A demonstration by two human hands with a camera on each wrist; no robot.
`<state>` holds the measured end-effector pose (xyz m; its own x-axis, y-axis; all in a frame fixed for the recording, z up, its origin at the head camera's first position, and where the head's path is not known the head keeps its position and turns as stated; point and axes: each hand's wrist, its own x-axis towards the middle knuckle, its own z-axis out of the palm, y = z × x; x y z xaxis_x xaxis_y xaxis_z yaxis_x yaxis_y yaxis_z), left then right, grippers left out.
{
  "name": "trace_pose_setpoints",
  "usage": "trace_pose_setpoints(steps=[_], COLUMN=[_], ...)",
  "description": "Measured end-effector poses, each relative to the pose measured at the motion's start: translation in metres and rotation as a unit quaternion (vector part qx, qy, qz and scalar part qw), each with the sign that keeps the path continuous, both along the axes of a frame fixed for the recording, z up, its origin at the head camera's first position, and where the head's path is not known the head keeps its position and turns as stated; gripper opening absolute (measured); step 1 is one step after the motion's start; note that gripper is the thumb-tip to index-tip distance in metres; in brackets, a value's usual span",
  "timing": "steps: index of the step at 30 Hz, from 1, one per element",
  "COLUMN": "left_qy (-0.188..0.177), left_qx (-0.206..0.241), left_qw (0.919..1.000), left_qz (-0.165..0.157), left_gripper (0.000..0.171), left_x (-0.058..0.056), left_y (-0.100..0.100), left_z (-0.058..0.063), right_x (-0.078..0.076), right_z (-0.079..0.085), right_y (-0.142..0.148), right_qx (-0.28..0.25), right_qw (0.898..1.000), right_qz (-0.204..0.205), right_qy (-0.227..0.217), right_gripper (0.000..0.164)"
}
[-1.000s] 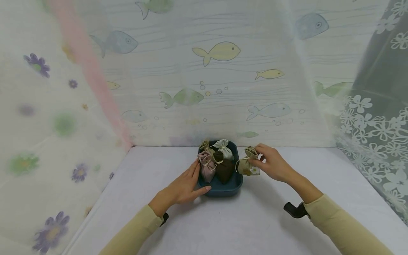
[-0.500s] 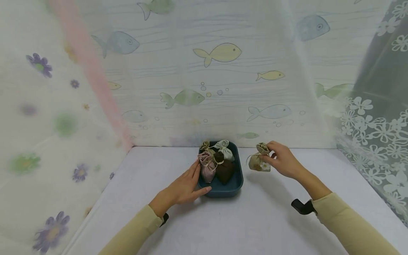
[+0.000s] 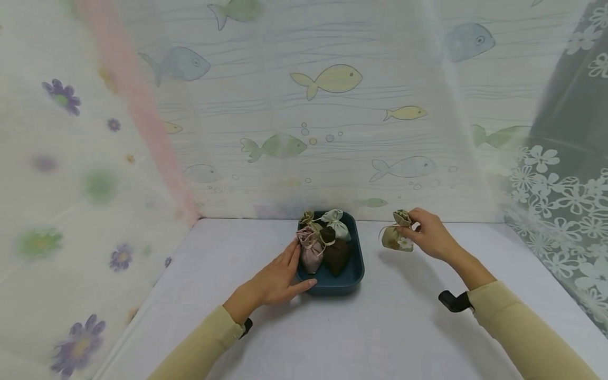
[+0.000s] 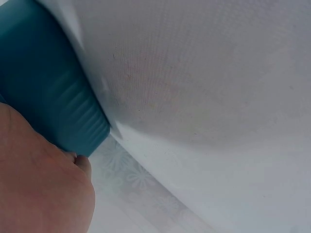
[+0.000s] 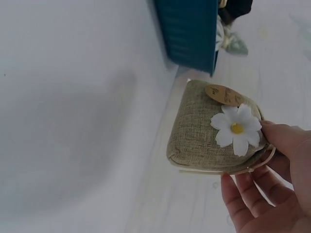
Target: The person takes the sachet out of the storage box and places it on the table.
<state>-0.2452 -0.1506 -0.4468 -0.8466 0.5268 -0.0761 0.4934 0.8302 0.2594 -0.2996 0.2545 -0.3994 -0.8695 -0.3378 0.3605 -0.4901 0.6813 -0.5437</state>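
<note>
A beige linen drawstring sachet (image 5: pixel 194 131), with a white cloth flower and a small oval tag, hangs from my right hand (image 3: pixel 429 235), which pinches its gathered neck over the table. My left hand (image 3: pixel 273 274) rests with straight fingers along the left side of a dark blue plastic basin (image 3: pixel 332 289), thumb at its front rim. Inside the basin sit a pink sachet (image 3: pixel 312 259), a dark brown sachet (image 3: pixel 336 257), a pale mint sachet (image 3: pixel 340 230) and, partly hidden at the back left, an olive one (image 3: pixel 307 216).
A white cloth covers the table (image 3: pixel 380 332). Behind it hangs a pale curtain (image 3: pixel 266 184) printed with fish, with a flowered sheet (image 3: pixel 71 211) at the left and lace (image 3: pixel 565 195) at the right.
My right hand has carried the beige sachet rightward, from beside the basin's right rim to a spot farther off. The left hand and the basin have stayed put.
</note>
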Motion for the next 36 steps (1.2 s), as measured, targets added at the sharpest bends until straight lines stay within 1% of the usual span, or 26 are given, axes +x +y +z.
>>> trace_pose_setpoints(steps=[4, 9, 14, 21, 28, 36], left_qy=[0.002, 0.0, -0.001, 0.003, 0.003, -0.002], left_qx=[-0.004, 0.016, 0.002, 0.0, -0.006, -0.006], left_qw=[1.0, 0.9999, 1.0, 1.0, 1.0, 1.0], left_qz=[0.002, -0.001, 0.006, 0.006, 0.005, 0.006], left_gripper=[0.107, 0.106, 0.108, 0.11, 0.109, 0.11], left_x=[0.0, 0.002, 0.002, 0.001, 0.0, 0.001], left_y=[0.001, 0.001, 0.001, 0.0, 0.0, 0.002], left_z=[-0.001, -0.001, -0.003, -0.003, -0.001, 0.0], right_x=[-0.005, -0.008, -0.014, -0.021, -0.028, -0.031], right_z=[-0.003, -0.009, -0.016, -0.027, -0.04, -0.049], right_y=[0.006, 0.014, 0.023, 0.034, 0.045, 0.051], right_qx=[0.001, 0.0, 0.006, 0.003, -0.003, -0.005], right_qw=[1.0, 1.0, 0.999, 0.998, 0.996, 0.995], right_qz=[-0.009, -0.018, -0.037, -0.065, -0.085, -0.096], right_qy=[-0.002, 0.002, 0.007, 0.011, 0.026, 0.0], right_gripper=[0.015, 0.014, 0.014, 0.016, 0.018, 0.019])
